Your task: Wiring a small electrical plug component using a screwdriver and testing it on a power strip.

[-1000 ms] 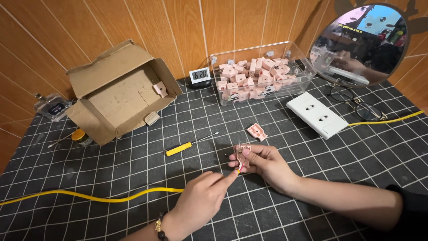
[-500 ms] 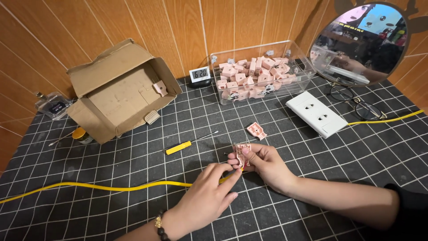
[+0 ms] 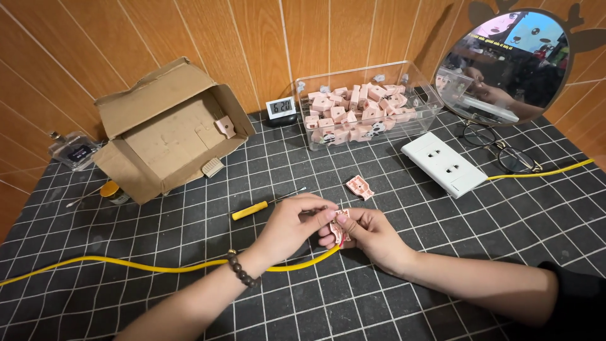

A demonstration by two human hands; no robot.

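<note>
Both hands met over the mat (image 3: 442, 265): the right hand (image 3: 369, 232) pinched a pink part (image 3: 341, 228), and the left hand (image 3: 291, 224) held the yellow cable (image 3: 151, 268) to it.

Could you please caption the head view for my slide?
Both hands, left hand and right hand, hold a pink part at a yellow cable's end.

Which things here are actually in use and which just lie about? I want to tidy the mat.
In use: left hand, right hand, small pink part, yellow cable.

Lying about: screwdriver, loose pink part, cardboard box, clear bin, white socket plate, glasses, mirror.
</note>
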